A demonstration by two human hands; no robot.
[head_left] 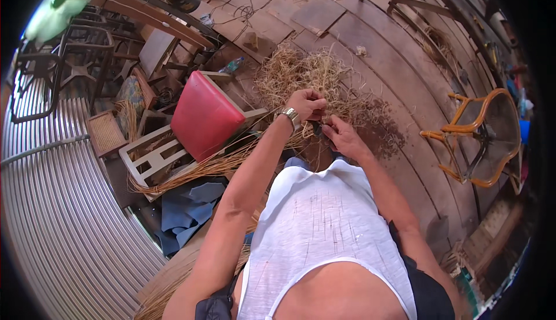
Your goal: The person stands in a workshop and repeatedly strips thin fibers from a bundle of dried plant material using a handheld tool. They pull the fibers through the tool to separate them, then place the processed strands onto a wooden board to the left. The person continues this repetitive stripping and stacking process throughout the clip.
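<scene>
The left hand [307, 105] and the right hand [346, 139] meet with bent fingers around a small dark thing [316, 127], whose exact grip I cannot tell, perhaps so that scraps drop toward the straw-like heap [301, 75] within the plank floor's [373, 36] edges.

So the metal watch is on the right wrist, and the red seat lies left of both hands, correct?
Not quite: the head view shows the metal watch on the wrist of the left hand. The red seat does lie left of both that hand and the right hand.
</scene>
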